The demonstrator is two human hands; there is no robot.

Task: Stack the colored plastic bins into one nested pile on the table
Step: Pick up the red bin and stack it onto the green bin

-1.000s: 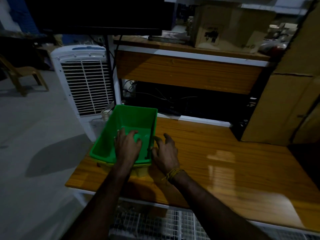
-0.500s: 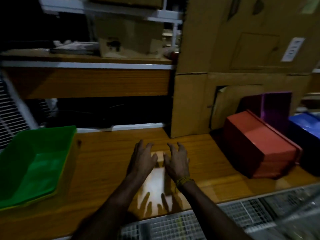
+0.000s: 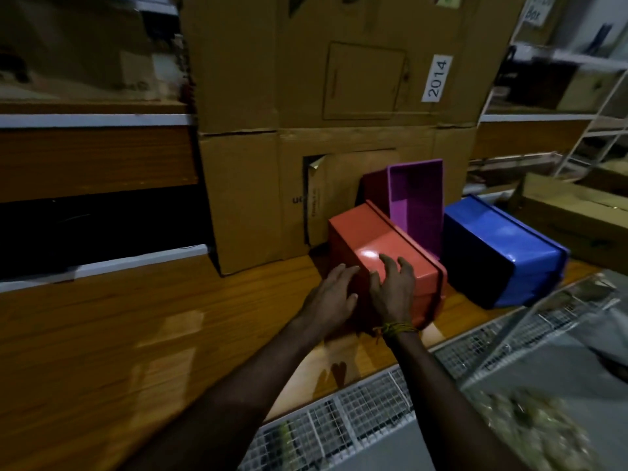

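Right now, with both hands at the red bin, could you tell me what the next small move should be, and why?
Probably close both hands on the red bin: it lies upturned, the left hand at its side, the right hand on top, neither gripping yet.

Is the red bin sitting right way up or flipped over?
Flipped over: the red bin shows its flat closed base on top, rim toward the table.
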